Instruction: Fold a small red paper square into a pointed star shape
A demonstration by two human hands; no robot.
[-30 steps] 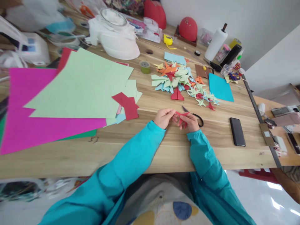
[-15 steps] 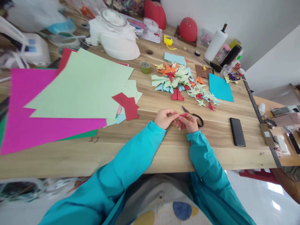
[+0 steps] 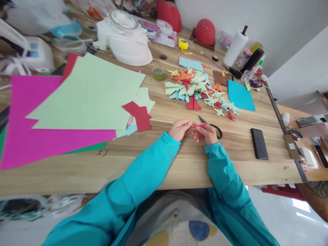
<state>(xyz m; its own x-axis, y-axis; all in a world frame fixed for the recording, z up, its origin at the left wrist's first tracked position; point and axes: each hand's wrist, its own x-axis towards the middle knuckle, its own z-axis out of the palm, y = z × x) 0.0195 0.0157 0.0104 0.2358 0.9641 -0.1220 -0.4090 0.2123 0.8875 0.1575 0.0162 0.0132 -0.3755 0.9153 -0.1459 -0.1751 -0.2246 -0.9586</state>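
Note:
Between my hands is a small piece of folded red paper (image 3: 200,126), held just above the wooden table. My left hand (image 3: 180,129) pinches its left end between thumb and fingers. Closed on the right part of it is my right hand (image 3: 208,133), thumb on top. A pair of scissors (image 3: 217,130) with black handles lies right behind my right hand, partly hidden by it. Farther back rests a pile of folded paper pieces (image 3: 192,83) in green, orange, red and blue. A red folded paper (image 3: 193,103) sits at its near edge.
Large green paper sheets (image 3: 89,99) overlap a magenta sheet (image 3: 25,119) on the left, with red paper scraps (image 3: 142,118) beside them. A black phone (image 3: 259,144) lies at right. Behind stand a tape roll (image 3: 158,73), turquoise paper (image 3: 241,95) and a white cap (image 3: 128,48).
My left thumb has drawn back slightly to the left along the red paper, so more of it shows between my hands. Both hands still hold it in the same place.

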